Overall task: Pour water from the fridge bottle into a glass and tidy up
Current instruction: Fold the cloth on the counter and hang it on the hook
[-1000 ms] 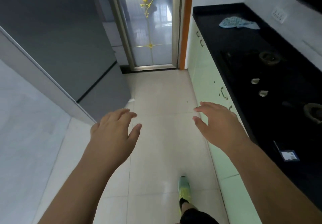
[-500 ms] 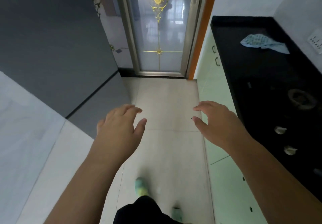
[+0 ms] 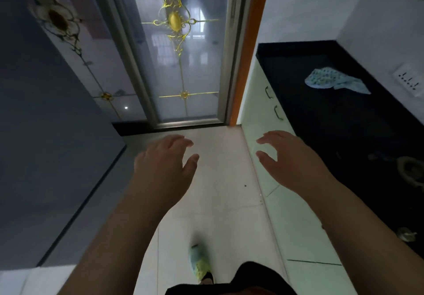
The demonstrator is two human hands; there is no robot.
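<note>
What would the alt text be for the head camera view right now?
Both the left hand and the right hand reach forward, open and holding nothing, above a pale tiled floor. A grey fridge stands left, a black counter with a blue cloth right, a glass door ahead.

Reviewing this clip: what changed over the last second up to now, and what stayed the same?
The person walked forward along the floor toward the glass door, which now looms larger; the blue cloth on the black counter and the grey fridge came closer. Nothing was taken or released. The left hand and right hand stayed empty, fingers relaxed, held out in front.
</note>
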